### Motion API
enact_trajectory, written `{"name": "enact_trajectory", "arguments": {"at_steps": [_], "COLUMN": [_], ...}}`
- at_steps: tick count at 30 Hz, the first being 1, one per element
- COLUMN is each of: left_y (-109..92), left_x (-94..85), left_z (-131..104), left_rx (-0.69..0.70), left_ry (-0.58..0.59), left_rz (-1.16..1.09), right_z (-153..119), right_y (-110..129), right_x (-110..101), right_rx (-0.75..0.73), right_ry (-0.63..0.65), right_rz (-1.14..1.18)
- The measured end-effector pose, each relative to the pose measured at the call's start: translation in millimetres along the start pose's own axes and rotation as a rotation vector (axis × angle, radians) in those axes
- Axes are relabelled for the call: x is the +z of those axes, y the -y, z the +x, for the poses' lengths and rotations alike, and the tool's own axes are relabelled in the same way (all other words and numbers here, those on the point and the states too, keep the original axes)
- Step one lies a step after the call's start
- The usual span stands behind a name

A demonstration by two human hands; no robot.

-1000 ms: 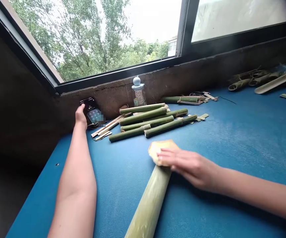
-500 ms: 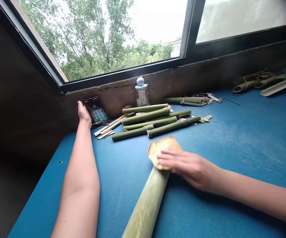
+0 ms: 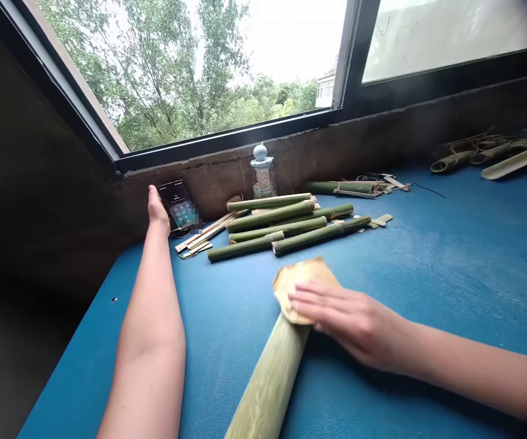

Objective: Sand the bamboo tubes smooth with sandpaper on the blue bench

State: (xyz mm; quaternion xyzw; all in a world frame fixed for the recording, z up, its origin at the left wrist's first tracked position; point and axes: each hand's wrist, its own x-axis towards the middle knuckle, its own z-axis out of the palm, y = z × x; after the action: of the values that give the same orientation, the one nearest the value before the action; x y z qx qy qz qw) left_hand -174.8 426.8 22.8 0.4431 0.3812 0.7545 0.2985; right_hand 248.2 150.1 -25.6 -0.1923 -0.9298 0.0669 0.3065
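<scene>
My left hand [image 3: 157, 206] reaches far out and grips a smartphone [image 3: 178, 207] by its left side; the lit screen shows a keypad. Most of that hand's fingers are hidden behind the phone. My right hand [image 3: 340, 311] lies over a yellowish sheet of sandpaper [image 3: 286, 285], its fingers pressing the sheet around the far end of a thick pale green bamboo tube [image 3: 265, 381]. The tube slants from the bottom edge towards the middle of the blue table, and the sandpaper hides its far end.
Several thin green bamboo pieces [image 3: 279, 230] lie in the middle, beside split bamboo strips [image 3: 203, 236]. A glass jar [image 3: 263, 174] with a pale blue lid stands by the wall. More bamboo [image 3: 514, 160] lies at the far right. A window [image 3: 226, 131] is behind.
My right hand and the sandpaper have slid slightly towards me along the bamboo tube. My left hand stays on the phone, and the whole view has shifted a little.
</scene>
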Motion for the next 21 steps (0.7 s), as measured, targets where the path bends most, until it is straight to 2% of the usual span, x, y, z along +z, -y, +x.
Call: {"name": "enact_trajectory", "arguments": {"at_steps": [3,8,10,12,15,17,21], "left_y": [0,-2,-2,-2,1,3,6], "left_x": [0.6,2.8,2.7,1.5,-2.0,-4.7,-9.1], "left_z": [0,-1,-1,0,0,-1,-5], "left_rx": [-0.025,-0.032,-0.013,-0.003,-0.015,-0.040,-0.085], "left_ry": [0.013,0.006,-0.024,-0.046,-0.052,-0.037,0.002], "left_rz": [-0.018,-0.020,-0.014,-0.002,0.042,0.090,0.176], "right_z": [1,1,1,3,5,6,2], "right_y": [11,-19,-23,-13,12,21,3], "right_x": [3,2,-1,-3,-4,-3,3], "right_rx": [-0.121,0.049,0.082,0.053,-0.087,-0.158,-0.129], "right_ry": [0.046,-0.061,-0.071,-0.042,0.049,0.083,0.032], "right_rz": [0.093,0.041,0.004,-0.006,0.025,0.063,0.103]}}
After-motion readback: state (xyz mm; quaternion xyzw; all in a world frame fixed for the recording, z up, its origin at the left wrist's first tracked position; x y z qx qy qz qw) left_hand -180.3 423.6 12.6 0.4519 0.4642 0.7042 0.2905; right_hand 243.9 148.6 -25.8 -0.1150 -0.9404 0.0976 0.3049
